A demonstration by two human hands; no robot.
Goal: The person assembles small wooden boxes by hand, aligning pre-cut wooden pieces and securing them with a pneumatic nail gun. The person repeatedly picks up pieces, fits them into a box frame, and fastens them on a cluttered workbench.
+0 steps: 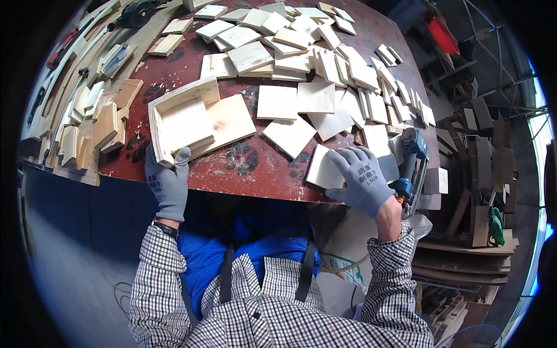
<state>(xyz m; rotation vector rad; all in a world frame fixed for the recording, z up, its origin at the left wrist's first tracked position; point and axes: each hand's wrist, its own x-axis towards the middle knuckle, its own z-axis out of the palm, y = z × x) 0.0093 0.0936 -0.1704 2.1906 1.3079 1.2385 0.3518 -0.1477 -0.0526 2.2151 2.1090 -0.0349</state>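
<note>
A shallow, partly built wooden box [184, 124] stands tilted near the table's front left. My left hand [166, 180], in a grey glove, grips its near corner with the thumb on the rim; the other fingers are partly hidden. A flat wooden panel [232, 123] lies beneath and beside the box. By the front edge, my gloved right hand [362, 177] spans a square wooden board [322, 168], fingers over its right side and thumb at its near edge. Just right of that hand is a blue and black air nailer [411, 159].
Many square wooden boards [278, 104] lie heaped across the dark red table [226, 174]. Wood offcuts [110, 124] sit along the left side. At the right stand shelves with stacked wooden sheets [464, 261]. A red object [444, 36] hangs at the far right.
</note>
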